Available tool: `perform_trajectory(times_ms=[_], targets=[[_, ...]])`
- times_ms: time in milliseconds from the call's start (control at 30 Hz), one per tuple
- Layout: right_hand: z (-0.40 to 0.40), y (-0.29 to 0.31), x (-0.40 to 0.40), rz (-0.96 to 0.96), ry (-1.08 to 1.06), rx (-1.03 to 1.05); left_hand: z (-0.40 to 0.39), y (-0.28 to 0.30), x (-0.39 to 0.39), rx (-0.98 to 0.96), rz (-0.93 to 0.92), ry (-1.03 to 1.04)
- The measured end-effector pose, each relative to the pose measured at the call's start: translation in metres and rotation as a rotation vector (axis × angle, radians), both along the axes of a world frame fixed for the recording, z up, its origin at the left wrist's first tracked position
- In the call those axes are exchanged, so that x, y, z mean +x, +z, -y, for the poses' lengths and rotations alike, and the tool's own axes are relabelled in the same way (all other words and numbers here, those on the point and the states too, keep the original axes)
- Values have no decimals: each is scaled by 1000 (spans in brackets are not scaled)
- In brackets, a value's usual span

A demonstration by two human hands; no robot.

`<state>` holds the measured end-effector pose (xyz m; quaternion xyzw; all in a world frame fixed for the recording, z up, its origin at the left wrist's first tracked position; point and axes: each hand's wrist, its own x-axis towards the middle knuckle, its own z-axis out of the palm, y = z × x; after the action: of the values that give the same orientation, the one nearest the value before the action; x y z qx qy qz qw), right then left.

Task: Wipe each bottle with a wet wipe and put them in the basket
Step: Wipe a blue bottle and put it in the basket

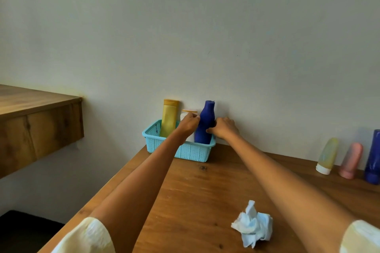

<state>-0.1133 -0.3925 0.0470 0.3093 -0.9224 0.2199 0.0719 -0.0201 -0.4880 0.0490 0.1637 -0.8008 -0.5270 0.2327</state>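
Three bottles are standing in the basket [190,151] at the table's [205,201] far edge against the wall; three more are waiting at the far right, unwiped as far as we are judging. We are steadying the blue bottle [205,123] upright in the basket's right end; the right hand [224,129] is curling round its lower right side, thumb on the front; the left hand [189,124] is pinching at its left shoulder, in front of the white bottle [188,113]. The yellow bottle [169,119] is standing just left. We are risking a topple; the tall blue bottle is sitting in a shallow basket, so a careless release could knock it over. The wipe [254,226] is lying crumpled nearby, held by neither hand.
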Motion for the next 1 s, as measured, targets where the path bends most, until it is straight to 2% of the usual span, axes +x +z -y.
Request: perform_trajectory(times_ms=[100,367,700,1000], targets=[[-2,-3,-1,53,1,-28,-1,0,0,-43,34,-22],[-3,4,-2,89,19,-106,-3,2,5,-11,16,19],[1,7,7,69,36,-192,-11,5,13,-52,17,46],[-48,11,24,145,-28,-324,-50,9,17,-93,-71,184]])
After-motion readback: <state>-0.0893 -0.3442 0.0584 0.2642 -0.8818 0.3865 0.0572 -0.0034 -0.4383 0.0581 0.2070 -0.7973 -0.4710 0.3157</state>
